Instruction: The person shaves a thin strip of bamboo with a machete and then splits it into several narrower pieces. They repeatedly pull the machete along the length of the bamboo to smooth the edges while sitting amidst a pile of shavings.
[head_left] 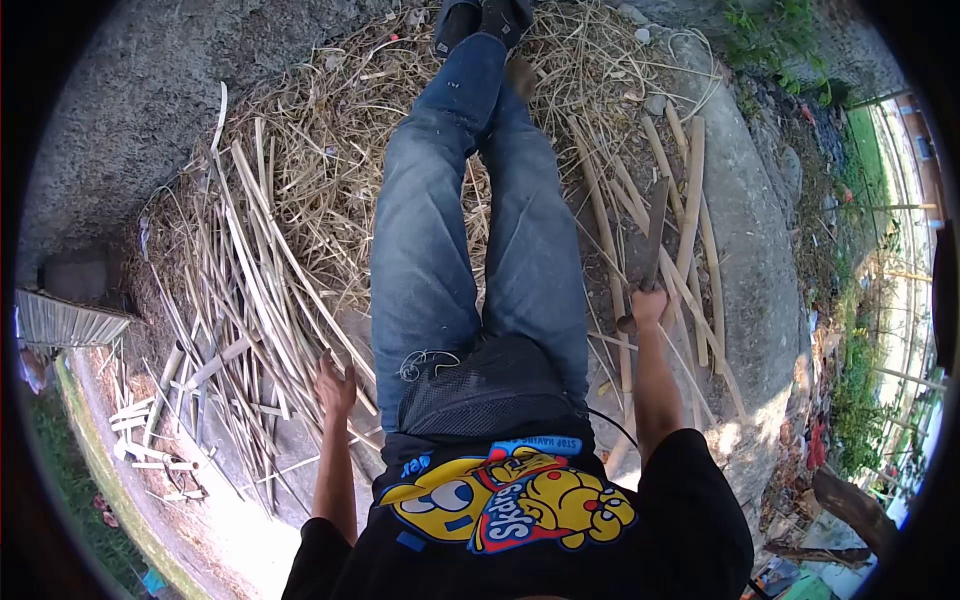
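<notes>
My right hand (649, 306) is wrapped round the handle of a machete (656, 228). The long dark blade points forward, away from my body, and overlaps several pale split bamboo pieces (692, 195) lying to the right of my legs. On the other side, my left hand (335, 386) is open, its fingers apart and nothing in them. It hovers beside my left thigh, at the edge of a pile of long thin bamboo strips (245, 260) spread over the ground. A small tangle of pale string (425, 363) lies on my lap.
My outstretched legs (425, 230) lie between the two groups of bamboo. Loose shavings (320, 170) cover the ground around my feet. Short cut bamboo pieces (150, 450) lie at the left. Past the right-hand pieces runs a grey concrete surface (750, 260); a log (855, 508) sits at lower right.
</notes>
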